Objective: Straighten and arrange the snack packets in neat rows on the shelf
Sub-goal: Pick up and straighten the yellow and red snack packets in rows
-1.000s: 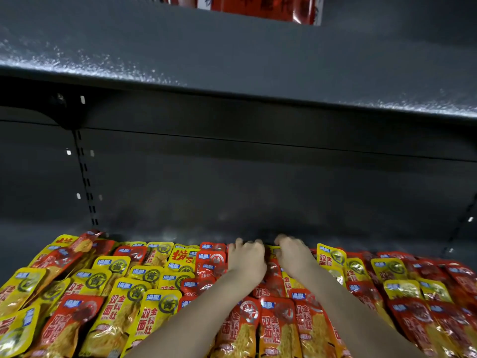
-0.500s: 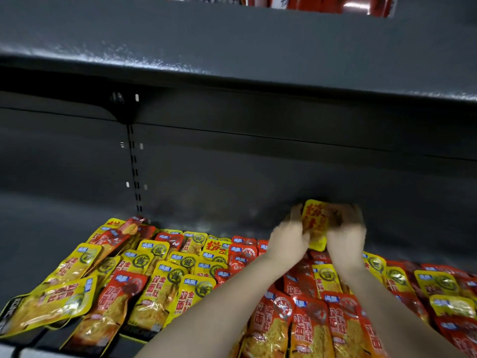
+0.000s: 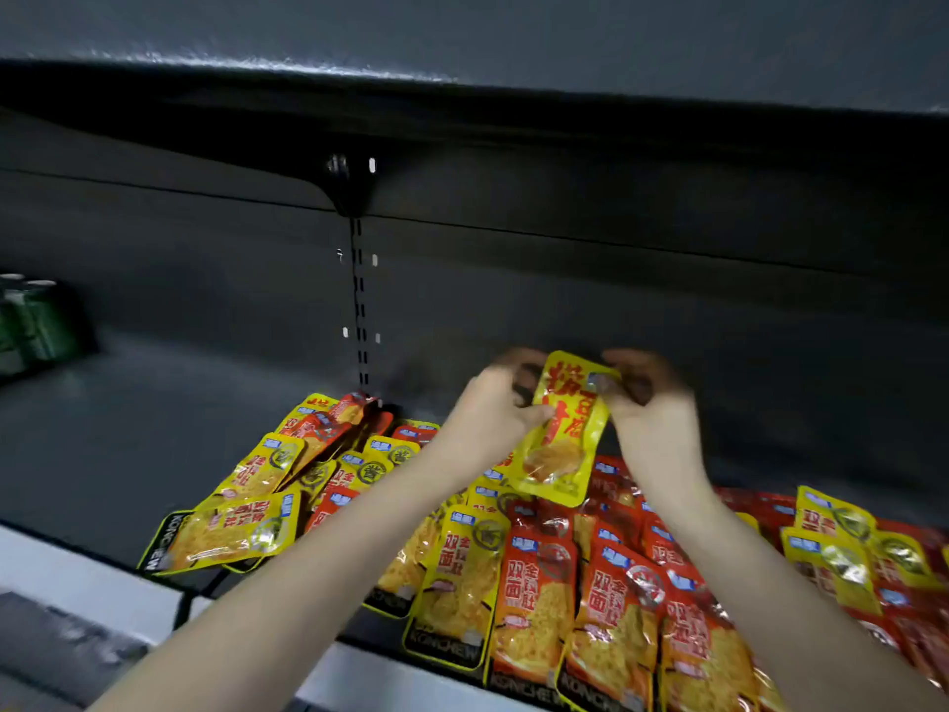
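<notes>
Over the back of the shelf (image 3: pixel 128 429), one yellow packet (image 3: pixel 562 434) is held up off the pile by the left hand (image 3: pixel 493 413) and the right hand (image 3: pixel 652 418). It hangs roughly upright, tilted a bit, w/ its printed front toward the camera and its bottom edge just above the packets below. The left hand pinches its upper left edge, thumb on the front. The right hand grips the upper right corner, fingers curled round it. Both sets of fingertips are blurred, so the exact hold is prob. a pinch each side, no more can be said.

Below lies the pile, flat and overlapping, not in clean rows. Red packets (image 3: pixel 534 598) fill the front centre and run toward the right. Yellow packets (image 3: pixel 462 583) sit beside them at centre-left, and more yellow ones show at far right (image 3: pixel 832 552). A sideways packet (image 3: pixel 231 531), yellow w/ a black edge, lies at the left end of the pile, near the shelf's front. At the back left a few packets lean in a jumble against the slotted strip (image 3: pixel 359 310), which runs up the back wall to a bracket (image 3: pixel 349 192) under the upper shelf (image 3: pixel 462 43). Green cans (image 3: pixel 31 321) stand at far left, well apart from the pile.
</notes>
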`<act>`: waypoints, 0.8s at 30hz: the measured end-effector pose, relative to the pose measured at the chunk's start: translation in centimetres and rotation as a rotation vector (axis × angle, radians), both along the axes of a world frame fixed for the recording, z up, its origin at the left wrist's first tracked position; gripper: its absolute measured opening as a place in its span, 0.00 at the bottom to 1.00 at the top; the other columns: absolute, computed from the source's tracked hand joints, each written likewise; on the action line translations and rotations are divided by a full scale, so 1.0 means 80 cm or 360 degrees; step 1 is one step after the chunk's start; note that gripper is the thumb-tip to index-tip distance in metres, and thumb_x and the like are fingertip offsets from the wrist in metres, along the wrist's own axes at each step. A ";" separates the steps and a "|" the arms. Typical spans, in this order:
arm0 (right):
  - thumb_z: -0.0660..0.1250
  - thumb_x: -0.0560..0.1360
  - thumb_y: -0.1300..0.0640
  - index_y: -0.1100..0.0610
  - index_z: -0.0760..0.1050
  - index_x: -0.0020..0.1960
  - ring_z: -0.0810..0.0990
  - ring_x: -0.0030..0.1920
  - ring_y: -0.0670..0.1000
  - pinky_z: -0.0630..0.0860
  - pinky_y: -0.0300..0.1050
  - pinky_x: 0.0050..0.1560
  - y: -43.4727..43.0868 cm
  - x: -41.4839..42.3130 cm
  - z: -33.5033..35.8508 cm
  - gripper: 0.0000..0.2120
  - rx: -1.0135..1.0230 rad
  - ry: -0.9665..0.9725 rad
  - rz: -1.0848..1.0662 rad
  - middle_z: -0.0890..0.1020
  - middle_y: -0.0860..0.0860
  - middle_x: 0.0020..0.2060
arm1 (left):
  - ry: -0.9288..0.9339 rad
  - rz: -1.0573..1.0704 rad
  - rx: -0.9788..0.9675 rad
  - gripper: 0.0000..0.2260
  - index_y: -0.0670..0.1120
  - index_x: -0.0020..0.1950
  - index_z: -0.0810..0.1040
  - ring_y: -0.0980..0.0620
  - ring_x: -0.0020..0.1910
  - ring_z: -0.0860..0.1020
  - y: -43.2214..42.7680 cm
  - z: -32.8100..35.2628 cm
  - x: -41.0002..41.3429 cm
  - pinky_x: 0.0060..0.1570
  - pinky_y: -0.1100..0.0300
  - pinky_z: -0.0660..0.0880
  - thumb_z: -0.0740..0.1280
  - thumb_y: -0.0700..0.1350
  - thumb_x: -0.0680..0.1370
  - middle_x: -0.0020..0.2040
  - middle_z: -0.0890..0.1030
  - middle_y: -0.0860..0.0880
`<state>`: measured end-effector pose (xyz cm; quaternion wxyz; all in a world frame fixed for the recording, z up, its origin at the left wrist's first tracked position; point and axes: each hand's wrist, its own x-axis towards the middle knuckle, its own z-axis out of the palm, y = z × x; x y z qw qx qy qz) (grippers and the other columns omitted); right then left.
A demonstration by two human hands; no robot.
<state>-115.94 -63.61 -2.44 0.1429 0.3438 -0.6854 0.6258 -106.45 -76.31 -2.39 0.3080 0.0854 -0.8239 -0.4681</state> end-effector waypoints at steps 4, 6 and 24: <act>0.69 0.73 0.65 0.50 0.77 0.47 0.81 0.44 0.49 0.76 0.41 0.47 -0.043 0.041 -0.021 0.10 0.0157 -0.0189 0.0322 0.82 0.50 0.43 | -0.0133 0.0092 0.0007 0.21 0.54 0.61 0.68 0.49 0.40 0.78 -0.050 -0.009 0.054 0.34 0.63 0.73 0.69 0.37 0.74 0.46 0.75 0.50; 0.68 0.73 0.65 0.48 0.77 0.45 0.81 0.45 0.49 0.76 0.41 0.48 -0.062 0.061 -0.036 0.12 0.0224 -0.0222 0.0390 0.82 0.51 0.45 | -0.0224 0.0124 -0.0085 0.20 0.53 0.60 0.70 0.50 0.39 0.77 -0.068 -0.016 0.077 0.31 0.68 0.71 0.69 0.35 0.74 0.44 0.73 0.50; 0.63 0.78 0.55 0.54 0.75 0.57 0.69 0.66 0.51 0.68 0.44 0.61 -0.074 0.140 -0.090 0.09 0.1286 0.0240 0.0349 0.73 0.49 0.59 | -0.0774 -0.0033 -0.0527 0.15 0.51 0.58 0.75 0.59 0.41 0.76 -0.107 -0.080 0.155 0.44 0.69 0.72 0.70 0.39 0.74 0.44 0.75 0.54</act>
